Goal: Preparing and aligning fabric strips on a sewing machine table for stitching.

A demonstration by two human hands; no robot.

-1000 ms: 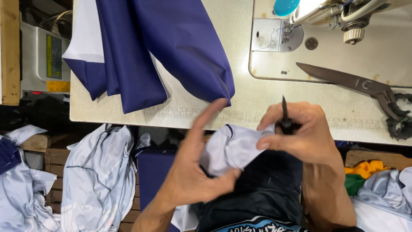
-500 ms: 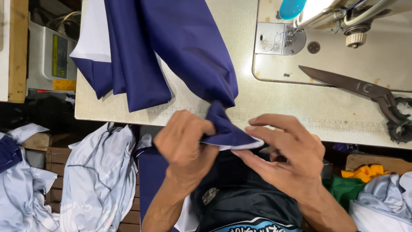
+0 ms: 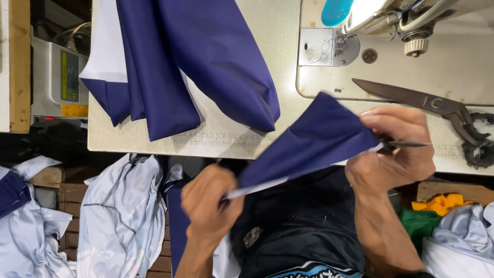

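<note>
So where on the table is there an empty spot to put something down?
Bare table shows between the big navy cloth pile and the sewing machine. The right side is crowded by scissors and both hands stretching navy fabric.

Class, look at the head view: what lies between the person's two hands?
In the head view, a navy fabric piece with a white underside stretches from the left hand to the right hand.

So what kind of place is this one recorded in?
Most likely a garment sewing workshop. An industrial sewing machine sits on the work table, large fabric shears lie beside it, and piles of pale grey garments lie below the table.
</note>
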